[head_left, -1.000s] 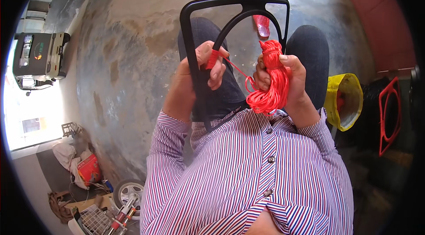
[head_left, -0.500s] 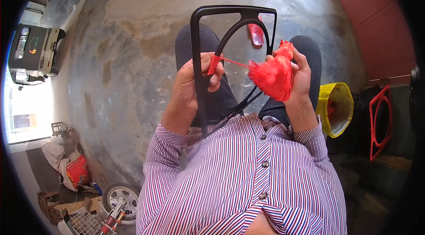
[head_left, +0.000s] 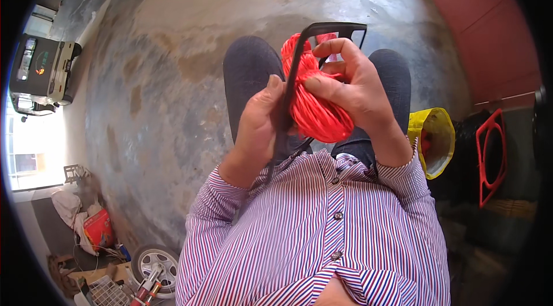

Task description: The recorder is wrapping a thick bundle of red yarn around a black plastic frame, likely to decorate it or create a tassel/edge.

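In front of my lap I hold a black plastic frame (head_left: 314,28), tilted so that it shows nearly edge-on. My left hand (head_left: 259,119) is closed on its left side bar, the thumb lying along it. My right hand (head_left: 356,87) grips a thick hank of shiny red cord (head_left: 321,116) between thumb and fingers. The hank lies against the frame, partly behind its side bar. The frame's inner ring and the cord turns wound on it are mostly hidden by the hank and my hands.
A yellow container (head_left: 415,136) stands by my right knee, with a red frame (head_left: 483,139) beyond it. Past my knees, a pinkish-red item (head_left: 326,37) is partly covered. A spoked wheel (head_left: 158,263) and a red bag (head_left: 99,228) are at lower left; a vehicle (head_left: 43,70) is farther left.
The red hank has moved left, from the frame's right side to beside its left bar. The frame has turned from nearly face-on to edge-on, and my right hand has come closer to my left.
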`<state>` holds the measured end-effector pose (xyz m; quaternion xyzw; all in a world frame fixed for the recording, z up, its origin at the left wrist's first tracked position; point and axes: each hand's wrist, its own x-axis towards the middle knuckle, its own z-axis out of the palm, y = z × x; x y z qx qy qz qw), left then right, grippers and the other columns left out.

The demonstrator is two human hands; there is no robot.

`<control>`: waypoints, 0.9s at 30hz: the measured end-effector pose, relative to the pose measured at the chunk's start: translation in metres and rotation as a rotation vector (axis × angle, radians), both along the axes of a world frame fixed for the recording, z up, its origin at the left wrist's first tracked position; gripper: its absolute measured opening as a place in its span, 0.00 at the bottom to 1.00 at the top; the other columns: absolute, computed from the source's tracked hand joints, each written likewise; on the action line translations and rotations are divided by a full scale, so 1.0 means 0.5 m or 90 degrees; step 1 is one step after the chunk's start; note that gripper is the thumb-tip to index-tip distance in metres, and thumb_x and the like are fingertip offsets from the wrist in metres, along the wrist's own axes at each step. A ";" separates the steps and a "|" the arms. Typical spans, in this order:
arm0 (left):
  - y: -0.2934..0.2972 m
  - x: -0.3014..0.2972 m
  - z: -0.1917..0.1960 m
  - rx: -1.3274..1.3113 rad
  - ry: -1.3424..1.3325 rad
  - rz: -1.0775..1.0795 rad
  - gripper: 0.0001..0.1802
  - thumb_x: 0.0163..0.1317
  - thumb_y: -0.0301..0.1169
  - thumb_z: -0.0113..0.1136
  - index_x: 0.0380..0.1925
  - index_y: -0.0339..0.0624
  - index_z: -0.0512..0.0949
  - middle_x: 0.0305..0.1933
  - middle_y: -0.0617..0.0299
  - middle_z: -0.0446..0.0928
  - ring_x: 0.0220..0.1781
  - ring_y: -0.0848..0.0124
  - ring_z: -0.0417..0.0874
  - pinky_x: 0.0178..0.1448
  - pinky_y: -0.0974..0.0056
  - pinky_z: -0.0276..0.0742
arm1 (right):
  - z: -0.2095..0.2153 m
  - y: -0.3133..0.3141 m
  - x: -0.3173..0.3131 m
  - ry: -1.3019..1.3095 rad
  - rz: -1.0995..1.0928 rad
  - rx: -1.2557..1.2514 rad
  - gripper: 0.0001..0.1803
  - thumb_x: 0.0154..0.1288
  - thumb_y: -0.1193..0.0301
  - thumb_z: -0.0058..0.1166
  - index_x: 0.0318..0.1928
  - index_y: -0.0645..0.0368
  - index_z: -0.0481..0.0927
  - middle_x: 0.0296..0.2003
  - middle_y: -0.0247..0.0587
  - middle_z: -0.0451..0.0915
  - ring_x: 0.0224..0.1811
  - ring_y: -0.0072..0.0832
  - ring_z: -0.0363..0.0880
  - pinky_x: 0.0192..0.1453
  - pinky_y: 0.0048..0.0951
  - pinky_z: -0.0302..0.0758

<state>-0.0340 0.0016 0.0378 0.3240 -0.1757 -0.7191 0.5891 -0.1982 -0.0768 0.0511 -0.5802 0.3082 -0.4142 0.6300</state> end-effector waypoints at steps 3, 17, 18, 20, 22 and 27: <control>0.005 -0.009 0.000 -0.024 -0.044 0.028 0.28 0.77 0.50 0.44 0.56 0.35 0.74 0.44 0.58 0.81 0.37 0.74 0.82 0.34 0.70 0.77 | 0.003 0.003 0.016 0.092 -0.065 -0.118 0.25 0.59 0.65 0.71 0.50 0.68 0.75 0.29 0.46 0.85 0.28 0.24 0.83 0.33 0.24 0.78; -0.001 -0.007 0.004 -0.046 -0.095 -0.023 0.24 0.74 0.47 0.52 0.53 0.35 0.77 0.36 0.65 0.79 0.29 0.80 0.75 0.29 0.73 0.67 | -0.010 0.011 -0.006 -0.001 -0.058 -0.155 0.15 0.63 0.73 0.64 0.46 0.65 0.76 0.34 0.36 0.82 0.40 0.18 0.80 0.46 0.22 0.77; 0.000 -0.003 0.002 -0.047 -0.088 -0.027 0.24 0.74 0.46 0.51 0.53 0.35 0.77 0.37 0.65 0.79 0.30 0.79 0.76 0.30 0.73 0.69 | -0.009 0.008 -0.011 -0.023 -0.017 -0.126 0.14 0.63 0.73 0.64 0.46 0.66 0.77 0.34 0.36 0.82 0.39 0.18 0.80 0.46 0.21 0.77; 0.005 0.007 -0.004 -0.046 -0.051 -0.027 0.24 0.73 0.44 0.51 0.55 0.34 0.76 0.42 0.61 0.81 0.37 0.75 0.80 0.38 0.70 0.74 | -0.005 0.005 -0.027 -0.054 0.056 -0.018 0.15 0.63 0.73 0.64 0.47 0.66 0.79 0.34 0.36 0.82 0.39 0.18 0.80 0.47 0.20 0.76; 0.007 0.010 0.000 -0.039 -0.014 -0.020 0.24 0.72 0.42 0.50 0.57 0.32 0.75 0.48 0.57 0.81 0.45 0.70 0.83 0.48 0.66 0.78 | 0.000 0.012 -0.033 -0.024 -0.012 -0.085 0.16 0.62 0.73 0.64 0.49 0.66 0.79 0.35 0.37 0.83 0.38 0.19 0.80 0.46 0.20 0.76; 0.019 0.040 -0.025 -0.123 0.126 -0.057 0.27 0.71 0.40 0.49 0.60 0.29 0.72 0.58 0.51 0.79 0.58 0.62 0.81 0.66 0.58 0.75 | 0.098 0.043 -0.070 -0.063 -0.071 -0.387 0.36 0.61 0.58 0.63 0.61 0.73 0.68 0.34 0.41 0.80 0.31 0.22 0.74 0.38 0.24 0.70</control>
